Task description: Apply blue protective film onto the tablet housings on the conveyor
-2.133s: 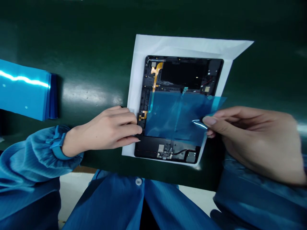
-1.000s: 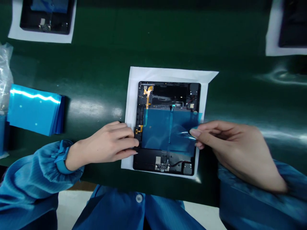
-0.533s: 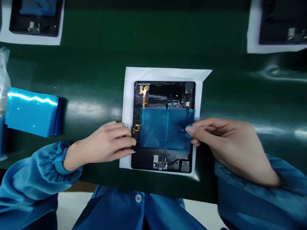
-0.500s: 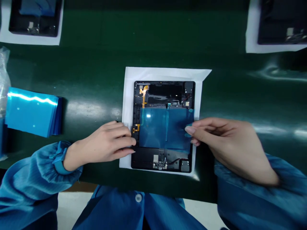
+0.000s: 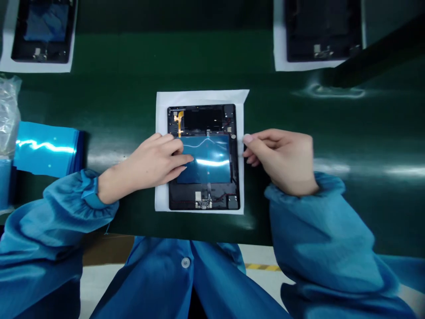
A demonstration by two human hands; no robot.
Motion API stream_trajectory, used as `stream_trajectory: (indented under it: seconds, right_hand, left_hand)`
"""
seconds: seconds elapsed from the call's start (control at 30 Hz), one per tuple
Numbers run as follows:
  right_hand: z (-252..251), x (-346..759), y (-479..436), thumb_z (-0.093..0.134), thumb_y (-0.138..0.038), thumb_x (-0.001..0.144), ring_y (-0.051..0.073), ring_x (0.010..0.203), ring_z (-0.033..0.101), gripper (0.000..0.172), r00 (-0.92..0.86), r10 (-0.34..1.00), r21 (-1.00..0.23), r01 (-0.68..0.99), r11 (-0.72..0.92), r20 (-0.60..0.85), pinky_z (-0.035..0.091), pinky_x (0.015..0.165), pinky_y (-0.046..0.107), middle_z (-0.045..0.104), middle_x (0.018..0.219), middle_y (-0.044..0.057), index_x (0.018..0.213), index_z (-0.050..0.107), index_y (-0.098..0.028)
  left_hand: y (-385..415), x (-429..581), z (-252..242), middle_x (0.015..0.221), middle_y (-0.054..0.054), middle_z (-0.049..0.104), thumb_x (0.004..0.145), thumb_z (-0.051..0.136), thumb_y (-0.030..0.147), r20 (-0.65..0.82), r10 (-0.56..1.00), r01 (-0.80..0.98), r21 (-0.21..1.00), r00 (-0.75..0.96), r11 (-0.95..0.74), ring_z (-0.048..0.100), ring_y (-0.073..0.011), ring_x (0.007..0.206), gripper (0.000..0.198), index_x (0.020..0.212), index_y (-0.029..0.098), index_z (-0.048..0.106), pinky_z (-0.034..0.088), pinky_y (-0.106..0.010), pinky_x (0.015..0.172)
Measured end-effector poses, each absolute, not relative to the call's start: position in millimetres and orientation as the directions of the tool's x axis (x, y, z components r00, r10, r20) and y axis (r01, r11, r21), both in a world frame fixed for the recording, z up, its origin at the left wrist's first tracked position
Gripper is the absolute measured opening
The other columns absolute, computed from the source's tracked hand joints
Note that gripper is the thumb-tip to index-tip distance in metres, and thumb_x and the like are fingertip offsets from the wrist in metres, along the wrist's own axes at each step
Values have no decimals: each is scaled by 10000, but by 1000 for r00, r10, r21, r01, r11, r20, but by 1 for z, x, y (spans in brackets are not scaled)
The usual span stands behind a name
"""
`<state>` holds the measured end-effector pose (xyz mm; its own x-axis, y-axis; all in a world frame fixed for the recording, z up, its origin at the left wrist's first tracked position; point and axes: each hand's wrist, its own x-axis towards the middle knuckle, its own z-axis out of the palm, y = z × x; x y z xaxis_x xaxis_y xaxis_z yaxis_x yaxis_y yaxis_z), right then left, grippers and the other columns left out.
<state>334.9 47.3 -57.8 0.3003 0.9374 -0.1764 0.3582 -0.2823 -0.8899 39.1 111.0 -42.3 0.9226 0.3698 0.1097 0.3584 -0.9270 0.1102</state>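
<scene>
An opened tablet (image 5: 186,192) with bare circuit boards and an orange flex cable lies in a black housing on a white sheet (image 5: 162,195). A glossy blue film (image 5: 212,170) lies over the middle of the tablet. My left hand (image 5: 157,159) is open, its fingertips resting on the film's left part and covering the tablet's left edge. Just past the tablet's right edge, my right hand (image 5: 279,153) is closed in a pinch, thumb against the fingers. It is apart from the film, and I cannot make out anything between the fingertips.
A stack of blue film sheets (image 5: 46,153) sits at the left, beside a clear plastic bag (image 5: 8,117). Two more opened tablets on white sheets stand at the back, one at the left (image 5: 41,52) and one at the right (image 5: 299,48). The table (image 5: 133,102) is dark green.
My right hand has come off the film's right edge, which now lies flatter within the housing. My left hand has moved from the tablet's left rim onto the film. The view has shifted.
</scene>
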Motion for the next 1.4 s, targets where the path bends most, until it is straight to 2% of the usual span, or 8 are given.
stream_trajectory:
  seconds: [0.27, 0.4, 0.5, 0.67, 0.87, 1.03, 1.2, 1.4]
  right_hand:
    - [-67, 339, 66, 795, -497, 833, 137, 476, 603, 319, 234, 963, -896, 386, -220, -135, 465, 418, 256, 721, 631, 31, 781, 746, -187]
    - [-64, 337, 65, 709, -496, 919, 182, 583, 681, 326, 175, 984, -824, 562, -71, 34, 556, 548, 316, 775, 731, 59, 848, 786, -187]
    - [-59, 323, 54, 624, -456, 1010, 236, 893, 792, 330, -201, 949, -644, 698, 313, 244, 624, 798, 361, 846, 1055, 88, 1028, 835, -203]
    - [-59, 294, 57, 542, -457, 1089, 238, 1013, 811, 416, -740, 649, -290, 592, 752, 176, 604, 752, 336, 742, 1433, 49, 1327, 785, -218]
    - [-60, 280, 84, 486, -477, 1116, 264, 1144, 784, 493, -660, 737, -174, 717, 675, 143, 592, 768, 337, 688, 1497, 70, 1436, 718, -183]
    - [-60, 282, 63, 534, -547, 1087, 227, 874, 809, 526, -751, 646, -126, 633, 763, 139, 588, 693, 348, 690, 1489, 92, 1395, 747, -177]
    - [-61, 293, 49, 501, -518, 1104, 260, 967, 822, 513, -516, 828, -110, 830, 547, 221, 602, 704, 348, 743, 1402, 113, 1342, 774, -155]
    - [-67, 307, 36, 602, -499, 1070, 228, 877, 829, 454, -700, 682, -118, 674, 729, 214, 637, 716, 350, 719, 1442, 79, 1342, 774, -179]
  left_hand:
    - [108, 108, -33, 1252, -150, 654, 967, 475, 85, -149, 321, 338, 115, 935, -934, 631, -320, 1133, 631, 1567, 261, 561, 477, -457, 940]
    - [112, 101, -31, 1325, -156, 653, 975, 488, 117, -156, 370, 396, 196, 916, -897, 637, -325, 1184, 628, 1590, 242, 521, 490, -470, 989]
    - [120, 66, -37, 1504, -195, 586, 1021, 565, 328, 12, 570, 544, 286, 822, -789, 559, -356, 1384, 600, 1594, 164, 492, 448, -506, 1141]
    - [126, 17, -50, 1794, -255, 210, 789, 666, 919, -128, 677, 664, 387, 725, -639, 168, -467, 1677, 1302, 1723, 122, 230, 125, -659, 1347]
    - [126, 17, -56, 1818, -236, 74, 736, 601, 1003, -238, 645, 676, 420, 726, -606, 72, -435, 1706, 1414, 1747, 131, 134, 4, -651, 1362]
    - [126, 17, -63, 1815, -239, 75, 742, 615, 990, -203, 641, 656, 425, 740, -623, 75, -436, 1705, 1408, 1749, 134, 129, -3, -645, 1360]
    - [126, 17, -66, 1813, -243, 90, 687, 652, 1002, -189, 646, 655, 422, 740, -627, 72, -448, 1702, 1461, 1749, 137, 142, -4, -631, 1365]
    - [126, 19, -61, 1812, -242, 75, 729, 638, 981, -221, 641, 667, 410, 735, -623, 77, -433, 1705, 1430, 1744, 100, 150, 0, -633, 1366]
